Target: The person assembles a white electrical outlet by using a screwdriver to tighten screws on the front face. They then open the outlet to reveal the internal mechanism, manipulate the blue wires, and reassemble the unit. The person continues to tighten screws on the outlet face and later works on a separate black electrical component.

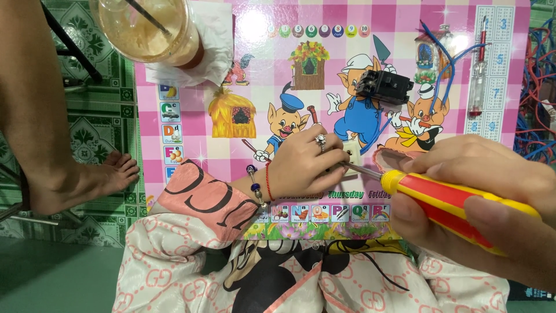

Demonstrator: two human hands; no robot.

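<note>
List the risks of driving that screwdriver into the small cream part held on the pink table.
1. The screwdriver tip sits right beside the left hand fingers pinning the cream part; a slip could probably jab them.
2. The iced drink cup stands on the pink table's corner; a jolt might spill it toward the black switch.

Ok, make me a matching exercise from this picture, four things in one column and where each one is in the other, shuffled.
Things:
1. screwdriver
2. drink cup
3. black breaker
4. cream socket

Places:
A. top left, on a white napkin
B. under the left hand
C. in the right hand
D. on the board, blue wires attached

Pairs: 1-C, 2-A, 3-D, 4-B
</note>
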